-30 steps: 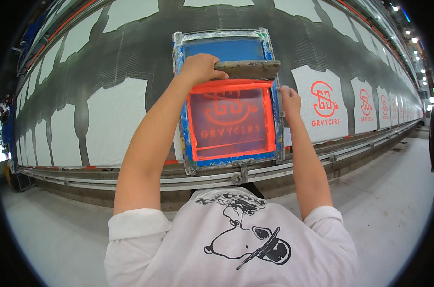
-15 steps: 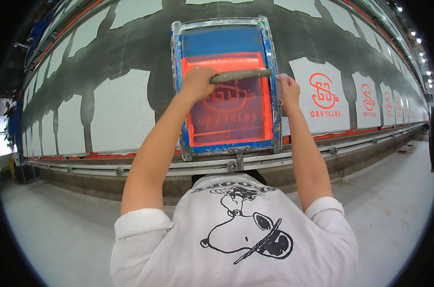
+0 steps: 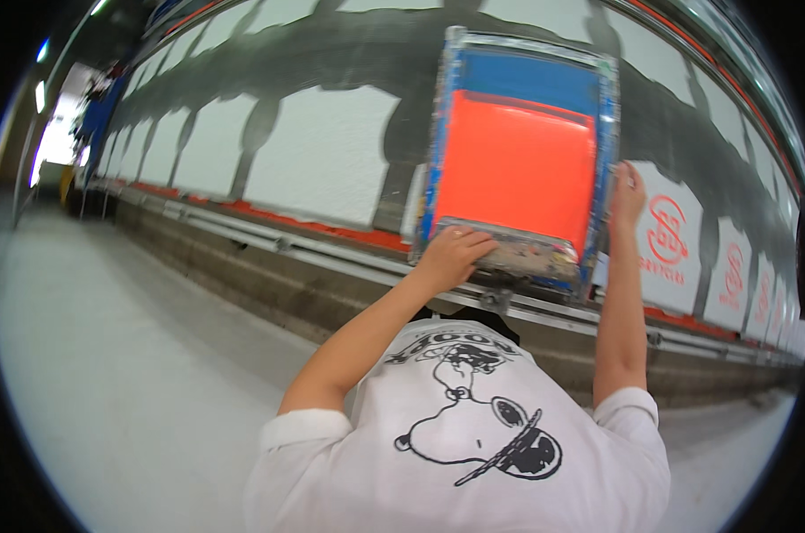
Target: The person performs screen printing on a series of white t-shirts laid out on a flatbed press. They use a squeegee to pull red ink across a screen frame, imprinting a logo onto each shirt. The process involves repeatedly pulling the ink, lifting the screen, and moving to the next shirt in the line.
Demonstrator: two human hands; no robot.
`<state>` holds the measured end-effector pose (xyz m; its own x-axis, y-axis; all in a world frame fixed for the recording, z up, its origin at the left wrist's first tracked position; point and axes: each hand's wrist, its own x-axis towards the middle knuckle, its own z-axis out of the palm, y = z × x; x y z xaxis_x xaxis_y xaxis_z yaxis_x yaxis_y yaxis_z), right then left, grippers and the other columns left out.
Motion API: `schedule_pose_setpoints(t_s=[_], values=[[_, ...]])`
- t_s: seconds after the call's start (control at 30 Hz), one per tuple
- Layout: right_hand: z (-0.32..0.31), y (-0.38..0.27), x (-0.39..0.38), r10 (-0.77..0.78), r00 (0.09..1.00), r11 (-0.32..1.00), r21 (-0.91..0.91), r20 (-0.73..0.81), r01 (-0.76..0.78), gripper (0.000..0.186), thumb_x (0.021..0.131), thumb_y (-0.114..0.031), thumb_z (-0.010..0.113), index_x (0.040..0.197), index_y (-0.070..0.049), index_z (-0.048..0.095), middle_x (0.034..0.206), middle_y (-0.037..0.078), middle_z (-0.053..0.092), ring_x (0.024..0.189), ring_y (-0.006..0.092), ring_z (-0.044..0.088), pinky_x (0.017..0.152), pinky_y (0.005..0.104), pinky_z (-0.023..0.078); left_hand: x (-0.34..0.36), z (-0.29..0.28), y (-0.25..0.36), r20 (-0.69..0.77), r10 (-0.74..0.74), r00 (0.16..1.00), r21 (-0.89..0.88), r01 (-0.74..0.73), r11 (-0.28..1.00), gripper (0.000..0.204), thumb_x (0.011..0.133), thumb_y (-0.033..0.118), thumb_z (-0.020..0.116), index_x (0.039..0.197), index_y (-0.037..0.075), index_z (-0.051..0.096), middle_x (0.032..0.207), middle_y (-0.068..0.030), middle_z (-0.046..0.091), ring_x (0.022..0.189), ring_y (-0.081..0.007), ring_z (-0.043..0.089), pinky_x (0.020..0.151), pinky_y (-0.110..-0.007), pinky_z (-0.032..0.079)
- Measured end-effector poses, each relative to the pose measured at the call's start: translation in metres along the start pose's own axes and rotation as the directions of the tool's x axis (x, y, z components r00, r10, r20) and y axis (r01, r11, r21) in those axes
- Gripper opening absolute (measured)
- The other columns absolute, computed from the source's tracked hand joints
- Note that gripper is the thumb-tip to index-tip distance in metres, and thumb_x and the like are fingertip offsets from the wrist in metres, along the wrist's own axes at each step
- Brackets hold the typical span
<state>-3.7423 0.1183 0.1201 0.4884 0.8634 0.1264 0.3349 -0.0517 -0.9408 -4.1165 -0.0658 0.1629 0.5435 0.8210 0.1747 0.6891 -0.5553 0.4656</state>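
A screen-printing frame (image 3: 437, 147) with a blue border lies before me on the long grey table. Bright red-orange ink (image 3: 518, 169) covers most of its mesh, with a blue strip (image 3: 531, 78) at the far end. My left hand (image 3: 458, 256) is closed over the left part of a squeegee (image 3: 531, 251), which lies across the near end of the mesh. At the frame's right side, my right hand (image 3: 628, 191) is closed on the edge. The fabric beneath the screen is mostly hidden.
White cut fabric pieces (image 3: 322, 155) lie in rows to the left and along the far side. Pieces to the right carry a red print (image 3: 670, 233). A metal rail (image 3: 331, 256) runs along the table's near edge, with pale floor (image 3: 136, 355) below.
The squeegee has come toward me, from across the upper mesh to the near end. Opaque ink now hides the design seen through the mesh. The view has shifted and tilted.
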Motion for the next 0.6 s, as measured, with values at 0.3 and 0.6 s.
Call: schedule_pose_setpoints(t_s=[0.3, 0.6], values=[[0.152, -0.075, -0.091, -0.019, 1.0, 0.997, -0.071, 0.006, 0.02, 0.039, 0.097, -0.028, 0.068, 0.126, -0.001, 0.069, 0.098, 0.007, 0.073, 0.083, 0.0124, 0.065, 0.076, 0.0279, 0.052, -0.082, -0.085, -0.121, 0.024, -0.061, 0.998, 0.042, 0.06, 0.997, 0.071, 0.069, 0.01, 0.078, 0.138, 0.011, 0.06, 0.138, -0.0097, 0.064, 0.128, -0.0285, 0.059, 0.107, -0.044, 0.045], [0.332, -0.128, -0.208, 0.134, 0.991, 0.989, -0.07, 0.027, -0.132, 0.038, 0.091, -0.035, 0.065, 0.119, -0.009, 0.072, 0.097, 0.021, 0.074, 0.087, 0.0336, 0.072, 0.081, 0.0403, 0.055, -0.187, -0.182, -0.227, 0.128, -0.199, 0.972, 0.119, 0.185, 0.976, 0.066, 0.067, 0.004, 0.074, 0.132, 0.01, 0.065, 0.132, -0.0093, 0.067, 0.121, -0.0323, 0.062, 0.105, -0.045, 0.047]])
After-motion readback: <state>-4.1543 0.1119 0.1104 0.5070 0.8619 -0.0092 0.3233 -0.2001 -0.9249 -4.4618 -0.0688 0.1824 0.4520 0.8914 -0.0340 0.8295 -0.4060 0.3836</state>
